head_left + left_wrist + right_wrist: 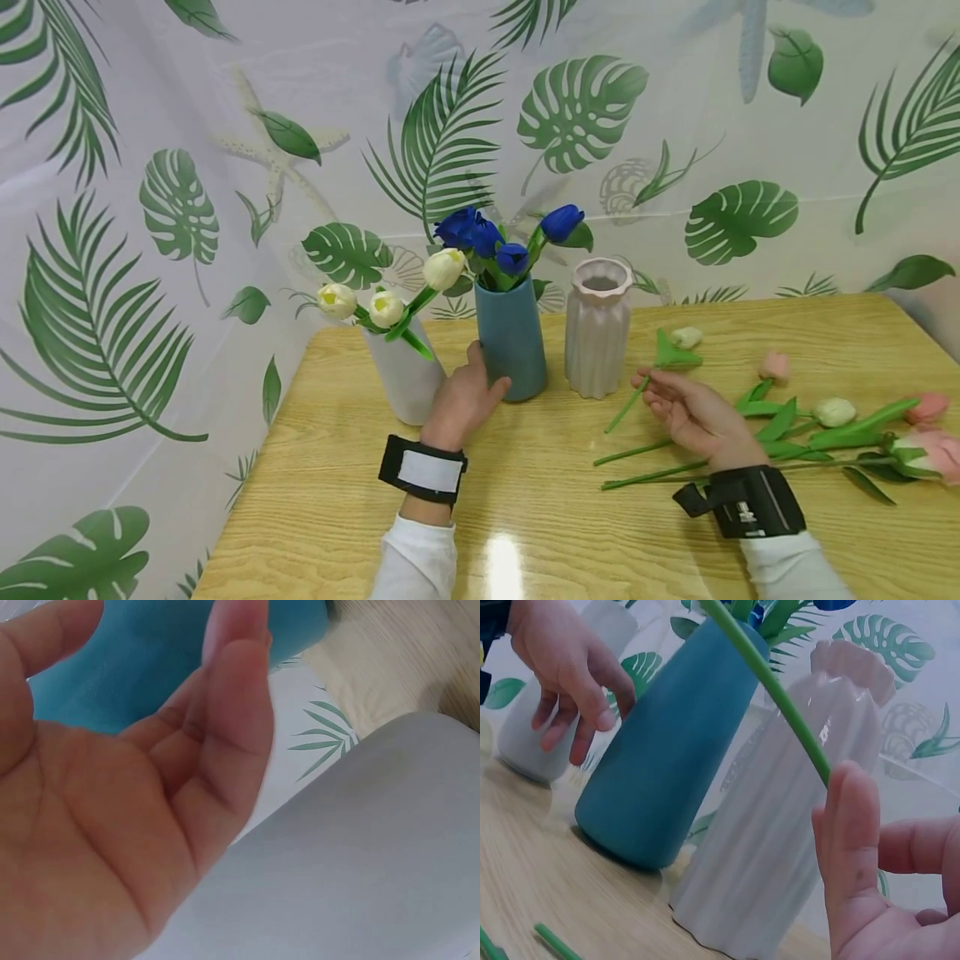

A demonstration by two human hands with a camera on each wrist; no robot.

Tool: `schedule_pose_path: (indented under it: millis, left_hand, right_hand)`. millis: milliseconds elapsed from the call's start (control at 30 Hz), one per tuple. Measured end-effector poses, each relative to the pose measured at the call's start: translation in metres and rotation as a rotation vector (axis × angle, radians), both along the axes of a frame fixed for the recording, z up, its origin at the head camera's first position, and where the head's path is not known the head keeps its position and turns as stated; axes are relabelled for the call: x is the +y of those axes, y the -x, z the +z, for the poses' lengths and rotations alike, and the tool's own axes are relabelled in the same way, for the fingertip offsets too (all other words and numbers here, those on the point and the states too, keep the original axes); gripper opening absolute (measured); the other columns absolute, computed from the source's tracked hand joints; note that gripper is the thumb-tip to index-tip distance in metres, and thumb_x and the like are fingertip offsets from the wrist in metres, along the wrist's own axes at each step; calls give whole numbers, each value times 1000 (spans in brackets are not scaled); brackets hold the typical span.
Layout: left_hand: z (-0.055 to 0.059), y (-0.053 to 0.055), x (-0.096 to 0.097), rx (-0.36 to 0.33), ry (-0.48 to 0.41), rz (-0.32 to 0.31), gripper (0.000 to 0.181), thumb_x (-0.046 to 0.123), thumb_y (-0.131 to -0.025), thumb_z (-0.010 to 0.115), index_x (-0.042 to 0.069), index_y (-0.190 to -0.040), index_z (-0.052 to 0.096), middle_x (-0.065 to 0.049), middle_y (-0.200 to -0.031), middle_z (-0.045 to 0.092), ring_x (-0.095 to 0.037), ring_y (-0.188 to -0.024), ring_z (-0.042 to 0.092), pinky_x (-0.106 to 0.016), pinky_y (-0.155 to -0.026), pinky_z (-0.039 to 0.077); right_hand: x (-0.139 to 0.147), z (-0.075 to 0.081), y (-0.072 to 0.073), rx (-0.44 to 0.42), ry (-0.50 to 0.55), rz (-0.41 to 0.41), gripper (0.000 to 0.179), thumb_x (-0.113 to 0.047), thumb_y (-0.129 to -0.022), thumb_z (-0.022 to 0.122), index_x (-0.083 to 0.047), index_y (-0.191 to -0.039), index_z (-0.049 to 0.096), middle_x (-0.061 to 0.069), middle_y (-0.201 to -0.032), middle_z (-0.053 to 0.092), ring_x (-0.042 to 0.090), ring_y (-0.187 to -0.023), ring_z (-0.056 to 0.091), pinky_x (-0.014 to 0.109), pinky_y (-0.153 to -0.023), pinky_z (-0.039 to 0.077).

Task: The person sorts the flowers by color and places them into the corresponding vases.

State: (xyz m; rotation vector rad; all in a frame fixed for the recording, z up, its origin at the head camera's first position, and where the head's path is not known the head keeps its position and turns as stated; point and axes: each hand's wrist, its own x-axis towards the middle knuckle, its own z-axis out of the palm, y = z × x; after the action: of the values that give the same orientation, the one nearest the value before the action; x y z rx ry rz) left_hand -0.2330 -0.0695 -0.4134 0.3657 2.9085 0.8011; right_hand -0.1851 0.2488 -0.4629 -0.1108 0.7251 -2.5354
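My right hand [697,417] pinches the green stem of a white tulip [686,337], its bloom tipped away to the right. Just left of it stands a ribbed pale pink vase [597,342] with nothing in its mouth. In the right wrist view the stem [784,701] slants up from my fingertips across the vases. My left hand [465,404] is between the teal vase [512,346] and the white vase [405,375], fingers loosely spread beside the teal one. Blue flowers [513,259] fill the teal vase; white tulips [386,308] lean out of the white one.
Under and beyond my right hand, more flowers lie on the wooden table [555,500]: a white tulip [835,412], a pink tulip [775,367] and a large pink flower [930,454]. A leaf-print sheet [585,108] hangs behind the vases.
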Motion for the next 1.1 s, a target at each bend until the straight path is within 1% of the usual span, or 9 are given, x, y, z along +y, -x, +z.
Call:
schedule_pose_path:
  millis: [100,200,367,533,633,733,933,1000,1100]
  left_hand:
    - [1,-4,1,-27,60,-13,72,35,-100,59,-12,-148,31,-31,-115,65,-36,-90,70,-43,-70,56]
    - [3,-7,2,-95,125,-55,66,37,-101,57,-12,-142,41,-30,-121,63,-38,-101,68,-45,-81,55]
    - [4,-10,11,-183,165,-162,60,38,-102,54,-8,-139,47,-27,-132,58,-37,-114,62,-46,-90,51]
    - [1,-10,20,-178,131,-233,56,39,-102,53,-2,-140,47,-22,-130,61,-29,-107,65,-39,-86,52]
    - [1,-11,23,-165,126,-235,54,41,-102,54,2,-139,47,-19,-126,63,-26,-102,66,-38,-82,52]
    - [4,-12,22,-167,115,-227,55,40,-102,55,4,-142,45,-19,-129,62,-28,-107,66,-39,-86,52]
    - [9,-14,10,-195,100,-197,59,38,-102,54,1,-146,42,-21,-136,58,-32,-116,62,-42,-92,51]
    - [12,-14,4,-193,106,-181,59,36,-103,54,0,-146,41,-22,-134,59,-32,-111,65,-41,-88,53]
    - [18,-15,-6,-195,121,-163,59,36,-103,54,-2,-146,41,-22,-116,67,-29,-89,68,-38,-72,52]
  right_hand:
    - [-3,1,0,7,52,26,40,-12,-110,27,1,-117,64,12,-107,69,14,-86,72,19,-77,56]
    - [-7,2,0,24,53,12,40,-11,-110,26,0,-114,64,12,-106,69,14,-85,72,19,-76,56]
    - [-15,10,-4,112,-85,-70,36,-6,-109,30,-4,-108,66,9,-100,71,12,-82,71,20,-73,56]
    - [-24,20,-9,217,-222,-153,29,-3,-107,35,-6,-107,63,6,-100,70,11,-81,71,21,-71,56]
    - [-30,28,-13,226,-309,-211,20,-2,-106,40,-6,-110,59,6,-102,70,10,-78,71,21,-69,57]
    - [-35,36,-16,220,-419,-273,13,-5,-105,47,-6,-116,53,6,-101,72,10,-74,71,22,-67,57]
    - [-44,46,-24,286,-693,-403,25,-15,-101,58,-5,-122,48,1,-101,74,10,-75,70,24,-67,58]
    - [-46,48,-27,325,-749,-447,26,-15,-101,59,-5,-122,48,0,-101,75,11,-74,70,26,-67,58]
    - [-50,51,-30,383,-805,-517,23,-15,-101,58,-7,-122,50,-2,-101,75,11,-73,70,27,-66,58]
